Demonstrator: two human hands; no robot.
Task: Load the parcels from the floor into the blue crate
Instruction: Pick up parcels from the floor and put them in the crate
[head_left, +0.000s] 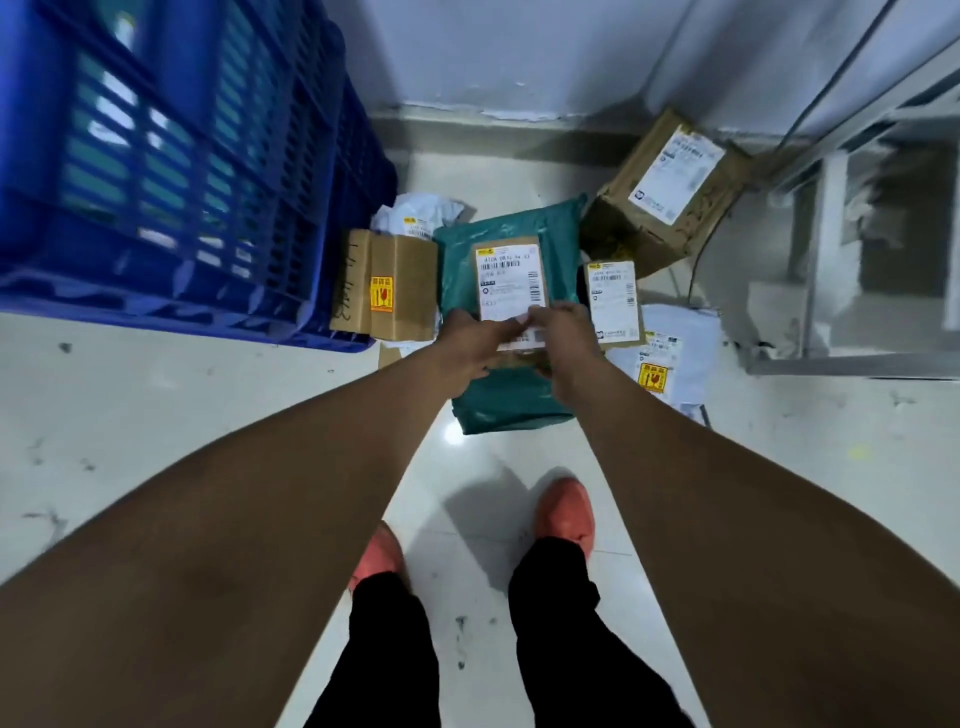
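A small cardboard parcel with a white shipping label (508, 280) lies on a teal plastic mailer (511, 400) on the floor. My left hand (470, 340) and my right hand (563, 338) both grip the near end of that small labelled parcel. The blue crate (171, 171) stands at the upper left, its slatted wall facing me. Around the mailer lie a brown box with a fragile sticker (387, 286), a white bag (415, 210), another small labelled box (613, 304), a large tilted carton (670, 192) and a white mailer (670, 358).
A white wall (519, 57) closes the far side. A metal shelf frame (857, 249) stands at the right. My feet in pink shoes (566, 514) stand on the glossy tiled floor just behind the parcels.
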